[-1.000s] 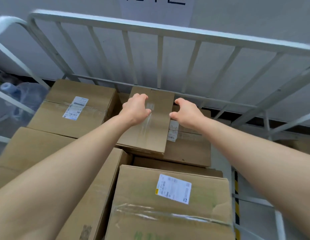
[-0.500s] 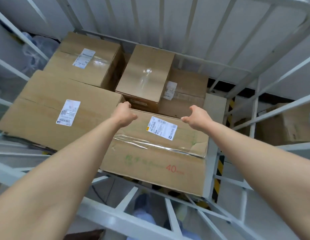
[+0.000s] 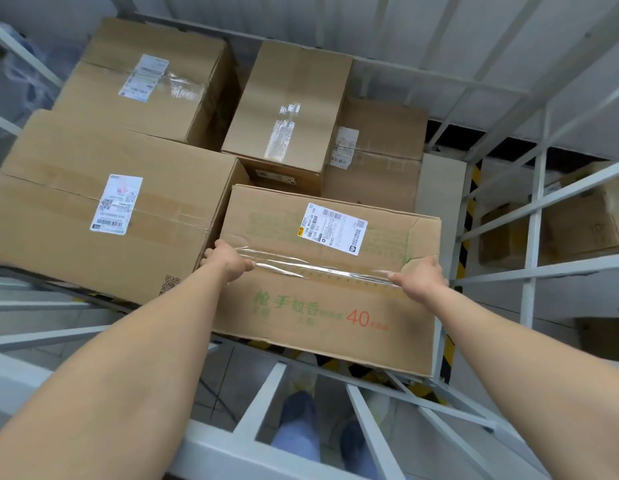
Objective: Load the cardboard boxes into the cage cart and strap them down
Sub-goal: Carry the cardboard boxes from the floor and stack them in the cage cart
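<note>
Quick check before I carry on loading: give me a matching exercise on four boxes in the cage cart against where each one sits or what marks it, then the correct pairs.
Things:
1. box with red 40
2. box with tape strip, no label on top
3. far-left box
4. wide near-left box

Places or states:
A. in the back corner, label beside shiny tape
B. both hands at its top edges
C. stacked on another box at the back
D. QR code printed on its near side

Pairs: 1-B, 2-C, 3-A, 4-D

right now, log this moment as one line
phase: loading | left hand: on near box left edge | right hand: on right edge | cart: five boxes | straps: none seen
</note>
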The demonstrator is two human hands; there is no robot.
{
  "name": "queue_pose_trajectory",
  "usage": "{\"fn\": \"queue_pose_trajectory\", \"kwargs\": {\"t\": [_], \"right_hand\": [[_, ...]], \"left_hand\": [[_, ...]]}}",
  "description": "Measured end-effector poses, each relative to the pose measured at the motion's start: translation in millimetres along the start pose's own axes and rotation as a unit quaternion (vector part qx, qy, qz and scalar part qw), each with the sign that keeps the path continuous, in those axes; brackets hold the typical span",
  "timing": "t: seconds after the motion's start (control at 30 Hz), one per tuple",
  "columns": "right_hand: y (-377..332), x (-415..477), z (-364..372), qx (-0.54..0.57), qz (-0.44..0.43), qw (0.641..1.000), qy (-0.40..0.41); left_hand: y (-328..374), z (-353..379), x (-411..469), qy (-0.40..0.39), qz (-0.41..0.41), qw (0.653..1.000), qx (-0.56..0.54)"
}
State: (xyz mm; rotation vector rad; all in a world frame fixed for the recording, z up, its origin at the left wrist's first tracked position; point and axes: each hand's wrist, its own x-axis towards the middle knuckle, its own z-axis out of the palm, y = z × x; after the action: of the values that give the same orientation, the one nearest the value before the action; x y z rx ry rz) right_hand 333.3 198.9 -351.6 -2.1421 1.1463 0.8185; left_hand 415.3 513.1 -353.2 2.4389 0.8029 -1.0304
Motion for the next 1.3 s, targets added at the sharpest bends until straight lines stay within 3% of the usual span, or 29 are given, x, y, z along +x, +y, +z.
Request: {"fn": "queue_pose_trajectory", "kwargs": {"t": [0.2, 0.67, 0.83, 0.97, 1.1, 1.17, 1.3], "right_hand": [[12, 7, 5, 0.075, 0.060, 0.995, -0.007], [3, 9, -6, 0.112, 0.071, 0.991, 0.023], [-14, 11, -8, 0.094, 0.017, 0.995, 0.019], [-15, 16, -15, 0.043, 0.035, 0.998, -0.013], [-32, 4, -28, -0.015, -0.049, 0.998, -0.029], [-53, -17, -45, -0.053, -0.107, 0.993, 0.002], [-94, -79, -105, -0.189, -0.220, 0.948, 0.134]], "left_hand": [[1, 12, 19, -0.011, -0.017, 0.999, -0.050], [43, -2, 35, 0.010, 0.088, 0.995, -0.055], [33, -8, 48, 0.012, 0.064, 0.996, -0.065], [40, -16, 38, -0.028, 0.067, 0.997, -0.027], [66, -21, 2, -0.006, 0.162, 0.986, 0.049], [87, -28, -27, 0.029, 0.235, 0.966, 0.100], [137, -57, -106, 0.137, 0.413, 0.879, 0.192]]}}
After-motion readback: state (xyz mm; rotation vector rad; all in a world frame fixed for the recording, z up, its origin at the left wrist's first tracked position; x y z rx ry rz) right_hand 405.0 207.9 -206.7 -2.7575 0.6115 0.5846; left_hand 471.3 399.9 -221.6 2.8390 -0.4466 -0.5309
